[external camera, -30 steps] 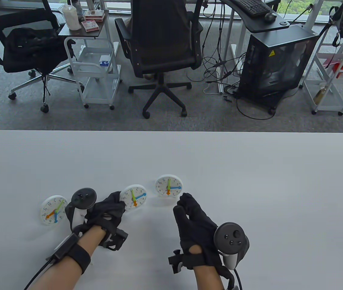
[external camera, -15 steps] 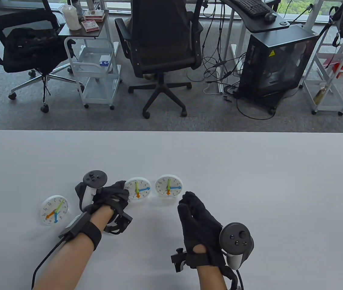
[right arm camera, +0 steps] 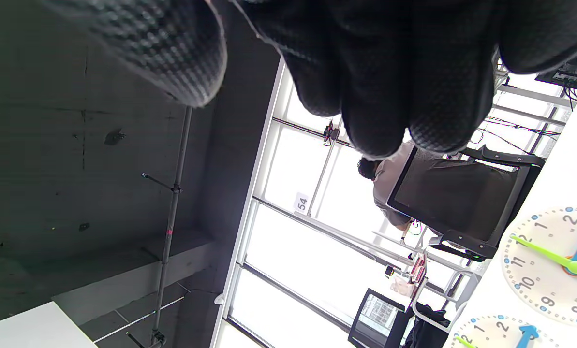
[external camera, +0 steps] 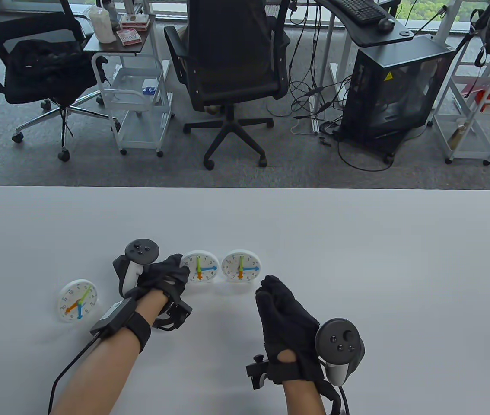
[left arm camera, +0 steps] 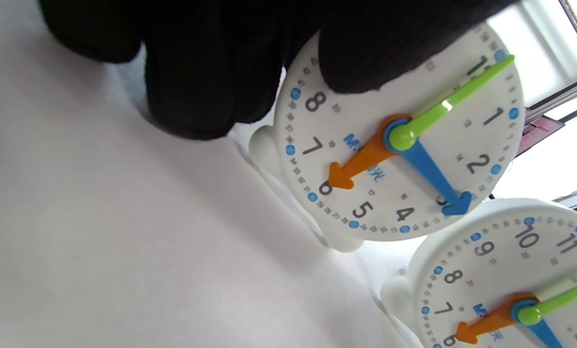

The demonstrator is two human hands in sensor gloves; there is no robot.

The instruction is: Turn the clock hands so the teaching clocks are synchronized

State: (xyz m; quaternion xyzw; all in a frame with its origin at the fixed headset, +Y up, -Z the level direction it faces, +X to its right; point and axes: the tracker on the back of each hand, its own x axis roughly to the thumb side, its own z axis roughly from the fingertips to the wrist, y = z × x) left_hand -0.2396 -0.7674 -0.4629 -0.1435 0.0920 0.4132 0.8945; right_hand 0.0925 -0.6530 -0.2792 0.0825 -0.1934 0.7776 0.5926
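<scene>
On the table (external camera: 357,242), three teaching clocks (external camera: 201,267), two gloved hands (external camera: 160,276)

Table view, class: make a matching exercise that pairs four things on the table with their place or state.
Things:
1. left clock
2. middle clock
3. left hand
4. right hand

States:
A. off the clocks, holding nothing
B. stands alone, orange hand pointing to about the 8
C. touching the rim of a clock
D. stands beside the right clock, orange hand pointing to 6

Pairs: 1-B, 2-D, 3-C, 4-A
</scene>
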